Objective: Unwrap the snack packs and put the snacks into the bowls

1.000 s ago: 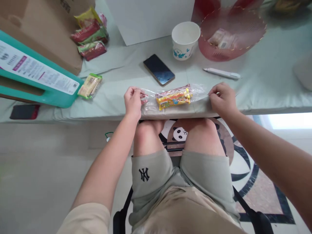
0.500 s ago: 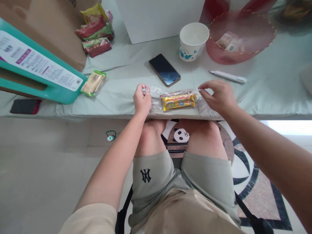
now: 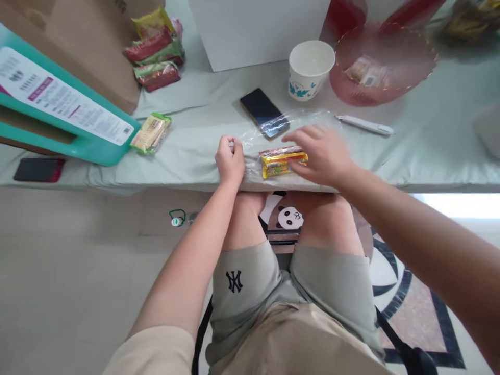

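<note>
A clear plastic bag (image 3: 255, 136) lies at the table's near edge with yellow and red snack packets (image 3: 278, 162) inside it. My left hand (image 3: 230, 159) is closed in a pinch on the bag's left end. My right hand (image 3: 318, 154) reaches over the packets from the right, fingers bent and partly spread, its fingertips on the bag over the packets. The bag's far side is lifted and lies over the corner of a black phone (image 3: 262, 110).
A white paper cup (image 3: 310, 69), a pink mesh basket (image 3: 383, 62) and a white pen (image 3: 365, 125) stand behind. At left are a snack packet (image 3: 150, 133), a pile of packets (image 3: 155, 52), a teal stool (image 3: 58, 117), a cardboard box (image 3: 89, 47) and a dark phone (image 3: 38, 170).
My right hand let go of the bag's right end and moved left onto the packets. The bag's loose side flipped up toward the phone. My left hand kept its pinch.
</note>
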`<action>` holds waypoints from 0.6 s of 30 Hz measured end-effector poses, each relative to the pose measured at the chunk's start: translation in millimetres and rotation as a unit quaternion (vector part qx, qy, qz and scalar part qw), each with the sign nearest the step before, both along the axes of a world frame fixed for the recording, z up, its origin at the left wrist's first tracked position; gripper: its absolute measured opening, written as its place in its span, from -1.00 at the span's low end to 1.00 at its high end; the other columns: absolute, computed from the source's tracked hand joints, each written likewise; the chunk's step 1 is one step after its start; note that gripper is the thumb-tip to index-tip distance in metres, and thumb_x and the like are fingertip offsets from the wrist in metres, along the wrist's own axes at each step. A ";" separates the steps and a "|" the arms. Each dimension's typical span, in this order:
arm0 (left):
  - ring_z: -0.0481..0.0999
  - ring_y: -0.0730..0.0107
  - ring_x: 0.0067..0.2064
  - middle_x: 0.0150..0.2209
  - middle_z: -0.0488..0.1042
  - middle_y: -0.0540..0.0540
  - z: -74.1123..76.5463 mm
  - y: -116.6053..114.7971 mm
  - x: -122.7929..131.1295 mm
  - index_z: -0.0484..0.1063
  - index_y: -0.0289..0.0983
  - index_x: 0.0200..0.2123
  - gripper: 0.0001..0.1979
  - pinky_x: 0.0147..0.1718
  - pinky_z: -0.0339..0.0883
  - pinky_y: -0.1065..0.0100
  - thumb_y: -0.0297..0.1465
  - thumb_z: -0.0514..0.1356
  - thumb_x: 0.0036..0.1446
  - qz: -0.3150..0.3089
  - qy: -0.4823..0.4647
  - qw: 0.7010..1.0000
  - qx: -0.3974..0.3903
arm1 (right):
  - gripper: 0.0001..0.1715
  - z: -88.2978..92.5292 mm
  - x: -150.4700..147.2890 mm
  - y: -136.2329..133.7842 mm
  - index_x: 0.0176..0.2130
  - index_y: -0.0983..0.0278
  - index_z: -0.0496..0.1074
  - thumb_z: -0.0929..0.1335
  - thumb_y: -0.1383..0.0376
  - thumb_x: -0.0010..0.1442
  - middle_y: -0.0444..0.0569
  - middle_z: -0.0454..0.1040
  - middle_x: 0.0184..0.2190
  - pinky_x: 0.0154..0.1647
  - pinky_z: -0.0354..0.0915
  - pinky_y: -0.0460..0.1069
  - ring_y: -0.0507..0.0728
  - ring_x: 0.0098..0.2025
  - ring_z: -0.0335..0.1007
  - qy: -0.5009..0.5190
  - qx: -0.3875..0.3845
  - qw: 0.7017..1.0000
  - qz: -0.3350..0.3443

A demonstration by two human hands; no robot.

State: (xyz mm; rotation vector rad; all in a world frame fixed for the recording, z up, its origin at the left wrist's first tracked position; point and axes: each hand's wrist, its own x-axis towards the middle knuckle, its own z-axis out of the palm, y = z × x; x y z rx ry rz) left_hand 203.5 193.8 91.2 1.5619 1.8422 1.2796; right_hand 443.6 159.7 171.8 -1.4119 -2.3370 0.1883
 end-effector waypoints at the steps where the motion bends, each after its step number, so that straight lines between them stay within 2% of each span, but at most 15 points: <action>1: 0.33 0.39 -0.53 -0.58 0.22 0.09 -0.8 0.2 -0.4 0.35 -0.16 -0.25 -0.65 -0.42 0.20 0.33 -0.03 0.03 0.42 0.000 0.000 1.000 -0.003 | -0.58 -5.8 -3.6 -3.6 0.06 0.14 0.47 0.37 0.26 0.19 0.09 0.54 -0.05 -0.05 0.20 0.16 0.34 -0.01 0.39 -0.025 -0.011 0.999 0.024; 3: 0.34 0.39 -0.52 -0.57 0.23 0.09 -1.6 0.1 -0.7 0.36 -0.16 -0.23 -0.65 -0.42 0.21 0.33 -0.03 0.02 0.42 -0.002 -0.007 1.000 -0.010 | -0.52 -17.9 -4.5 -4.8 0.10 0.11 0.47 0.38 0.25 0.17 0.07 0.56 -0.06 -0.07 0.16 0.15 0.35 -0.01 0.40 -0.047 -0.023 0.998 0.019; 5: 0.33 0.39 -0.52 -0.57 0.23 0.09 -0.8 -0.4 -0.2 0.35 -0.16 -0.24 -0.69 -0.43 0.21 0.33 -0.08 0.03 0.43 -0.009 -0.017 1.000 -0.014 | -0.57 -26.7 -0.4 -1.2 0.07 0.10 0.50 0.37 0.25 0.19 0.05 0.58 -0.15 -0.11 0.13 0.13 0.33 -0.07 0.42 -0.044 -0.040 0.998 0.002; 10: 0.33 0.41 -0.52 -0.57 0.24 0.11 6.1 -1.7 2.8 0.34 -0.16 -0.28 -0.84 -0.40 0.22 0.34 -0.30 0.11 0.40 0.002 -0.022 1.000 -0.012 | -0.71 -29.8 5.4 2.3 -0.05 0.12 0.58 0.35 0.22 0.26 0.05 0.60 -0.30 -0.14 0.08 0.13 0.32 -0.15 0.43 -0.035 -0.047 0.998 -0.008; 13: 0.33 0.42 -0.52 -0.58 0.26 0.11 8.4 -2.3 3.7 0.33 -0.17 -0.30 -0.86 -0.40 0.22 0.34 -0.37 0.13 0.38 0.007 -0.033 0.999 -0.014 | -0.69 -30.2 4.7 -3.1 -0.03 0.10 0.59 0.32 0.18 0.31 0.05 0.63 -0.29 -0.14 0.09 0.13 0.32 -0.16 0.45 -0.017 -0.022 1.000 -0.012; 18: 0.33 0.41 -0.51 -0.57 0.29 0.09 7.8 -2.7 3.7 0.37 -0.17 -0.30 -0.86 -0.40 0.22 0.33 -0.36 0.12 0.38 0.007 -0.023 0.999 -0.021 | -0.59 -34.7 7.2 -12.6 0.08 0.06 0.55 0.25 0.21 0.35 0.00 0.66 -0.21 -0.11 0.14 0.13 0.27 -0.17 0.51 0.005 -0.013 1.000 -0.012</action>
